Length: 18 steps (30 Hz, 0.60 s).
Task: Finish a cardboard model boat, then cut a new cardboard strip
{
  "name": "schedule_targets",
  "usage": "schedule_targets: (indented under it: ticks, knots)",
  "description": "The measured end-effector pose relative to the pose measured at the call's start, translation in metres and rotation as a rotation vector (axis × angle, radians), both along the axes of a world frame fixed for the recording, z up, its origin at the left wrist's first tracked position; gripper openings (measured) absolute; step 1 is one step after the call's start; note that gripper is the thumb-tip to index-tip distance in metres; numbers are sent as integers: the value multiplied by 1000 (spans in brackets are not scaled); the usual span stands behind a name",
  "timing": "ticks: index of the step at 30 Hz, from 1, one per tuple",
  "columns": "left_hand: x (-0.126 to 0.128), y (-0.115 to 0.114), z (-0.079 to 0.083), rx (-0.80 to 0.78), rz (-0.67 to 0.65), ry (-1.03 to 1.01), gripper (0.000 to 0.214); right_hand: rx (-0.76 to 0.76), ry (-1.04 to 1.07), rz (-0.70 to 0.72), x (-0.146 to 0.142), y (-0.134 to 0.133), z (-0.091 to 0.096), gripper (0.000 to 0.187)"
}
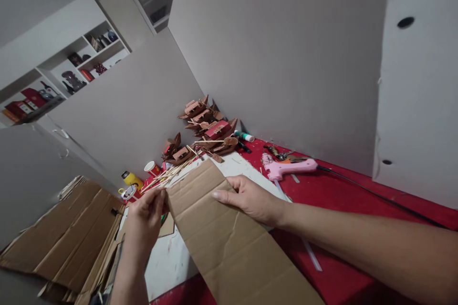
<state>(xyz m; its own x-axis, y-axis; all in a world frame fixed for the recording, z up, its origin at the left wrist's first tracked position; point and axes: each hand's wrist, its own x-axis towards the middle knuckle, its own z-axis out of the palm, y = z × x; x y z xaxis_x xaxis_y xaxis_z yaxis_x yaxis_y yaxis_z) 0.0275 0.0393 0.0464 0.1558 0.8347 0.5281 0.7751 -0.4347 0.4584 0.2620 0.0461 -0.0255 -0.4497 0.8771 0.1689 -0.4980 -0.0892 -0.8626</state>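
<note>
A long strip of brown corrugated cardboard (pixel 229 243) lies across the red table (pixel 343 190) and a white board (pixel 168 257). My left hand (pixel 145 217) pinches the strip's far left corner between thumb and fingers. My right hand (pixel 248 198) rests on the strip's upper edge, thumb lying flat on top and fingers curled behind the edge, gripping it.
A pink glue gun (pixel 288 167) with a black cord lies right of my hands. Small brown cardboard boat models (pixel 207 126) and thin wooden sticks (pixel 171 171) sit by the wall. A red cup (pixel 152 168), yellow bottle (pixel 131 179) and flattened cardboard sheets (pixel 67 233) lie at left.
</note>
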Motion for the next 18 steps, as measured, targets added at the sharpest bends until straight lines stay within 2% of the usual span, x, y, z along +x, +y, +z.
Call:
schedule_targets:
  ticks: [4, 7, 13, 15, 18]
  knots:
    - [2, 1, -4, 137, 87, 310, 21, 6, -8, 0, 0, -2, 0, 32]
    - [6, 1, -10, 195, 148, 394, 20, -2, -9, -2, 0, -2, 0, 32]
    - [13, 7, -18, 284, 185, 329, 18, -36, -1, -5, -1, -1, -2, 33]
    - [5, 13, -20, 301, 225, 284, 16, -42, -7, -19, -1, -1, -2, 33]
    - [-14, 22, -21, 283, 361, 142, 16, -33, -1, -23, 0, -2, 0, 33]
